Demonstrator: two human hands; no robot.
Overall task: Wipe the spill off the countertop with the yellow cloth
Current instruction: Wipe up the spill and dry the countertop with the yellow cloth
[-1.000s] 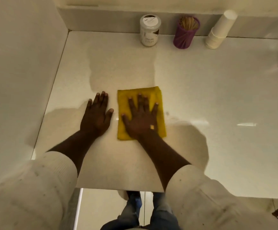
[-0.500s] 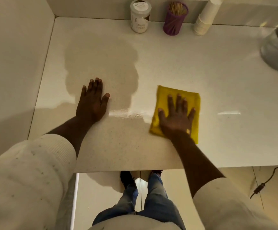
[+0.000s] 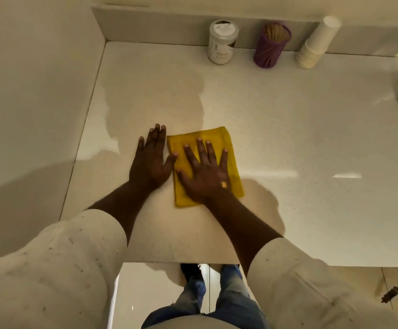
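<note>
The yellow cloth lies flat on the pale bench, a little left of the middle and toward the near edge. The right hand presses down on it palm-flat, fingers spread wide, its grip fully open and closed around nothing. The left hand lies flat on the bare bench just beside the cloth's left edge, fingers together, grip likewise open and empty, its thumb tip touching that edge. Along the back wall stand 3 things in a row: a white-lidded jar, a purple holder of toothpicks and a tilted stack of white paper cups. A darker patch spreads across the bench behind the hands; whether it is wet I cannot tell.
</note>
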